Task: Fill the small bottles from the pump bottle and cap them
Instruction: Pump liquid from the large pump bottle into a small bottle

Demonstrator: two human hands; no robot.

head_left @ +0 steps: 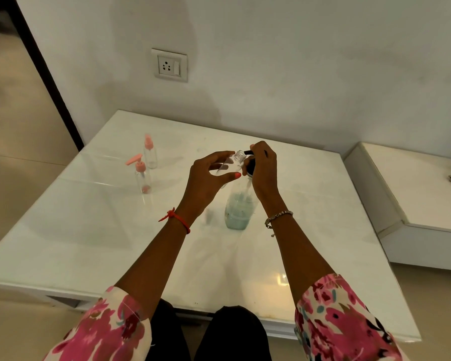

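The left hand [208, 178] gripped an uncapped small bottle [231, 163], tilted, its mouth just beside the nozzle. The right hand [264, 171] clasped the black head of the pump bottle [238, 211]. Well left of the grip stood 2 others on the table [310, 204]: a pink-capped bottle [150, 153] and a pink-pump bottle [142, 178].

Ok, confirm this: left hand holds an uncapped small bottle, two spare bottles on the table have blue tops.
Not blue: the head view shows both spare bottles with pink tops. The left hand does hold the uncapped small bottle.

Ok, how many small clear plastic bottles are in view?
3. Two pink-topped ones stand at the white table's left: the spray bottle behind, the pump-top bottle nearer. The uncapped bottle is held tilted in the left hand. More may be hidden.
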